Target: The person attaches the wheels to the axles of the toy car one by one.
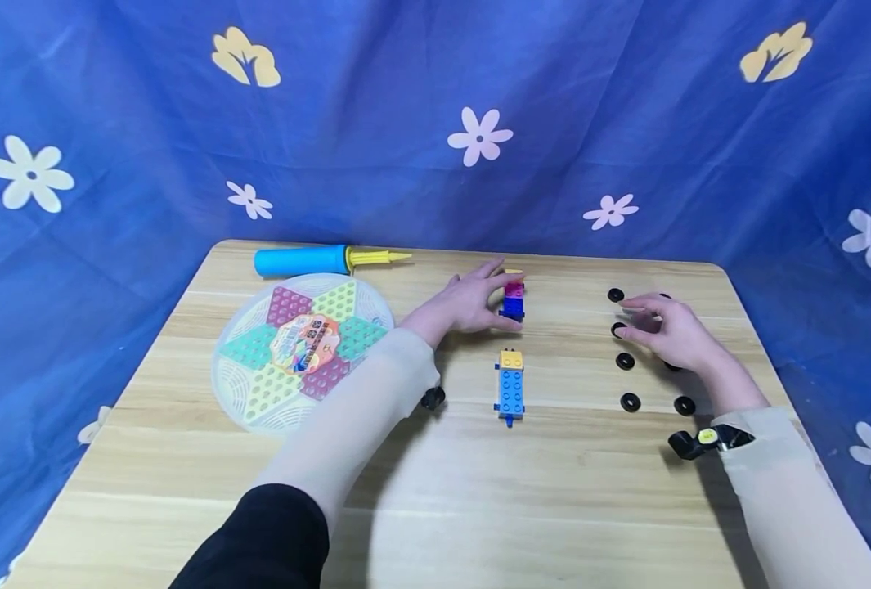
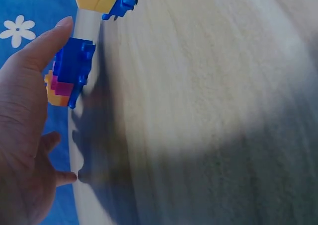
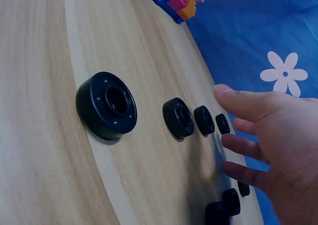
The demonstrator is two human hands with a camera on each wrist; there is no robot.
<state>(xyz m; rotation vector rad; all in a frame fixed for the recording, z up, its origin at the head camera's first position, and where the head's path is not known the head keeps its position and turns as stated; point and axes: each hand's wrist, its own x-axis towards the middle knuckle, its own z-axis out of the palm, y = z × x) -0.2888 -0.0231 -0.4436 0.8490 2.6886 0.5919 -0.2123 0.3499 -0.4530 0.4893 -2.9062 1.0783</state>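
My left hand [image 1: 472,303], fingers spread, reaches around a small toy-brick vehicle [image 1: 513,303] of blue, pink and orange bricks. Its thumb is by the blue end in the left wrist view, where the brick vehicle [image 2: 74,61] stands beyond the hand. Closer to me lies a second brick vehicle [image 1: 510,393], light blue with a yellow brick at its far end. Over on the right, my right hand [image 1: 666,329] hovers with parted fingers above several black toy wheels [image 1: 625,361]. Its thumb overlaps one wheel [image 1: 616,329] in the head view. The right wrist view shows nothing between those fingers.
A round, clear Chinese checkers board [image 1: 232,384] with coloured star points lies on the left, partly behind the left forearm. Behind it is a blue hand pump [image 1: 303,261] with a yellow nozzle. Blue flowered cloth [image 1: 406,98] encloses the wooden table [image 1: 553,507] at the back and sides.
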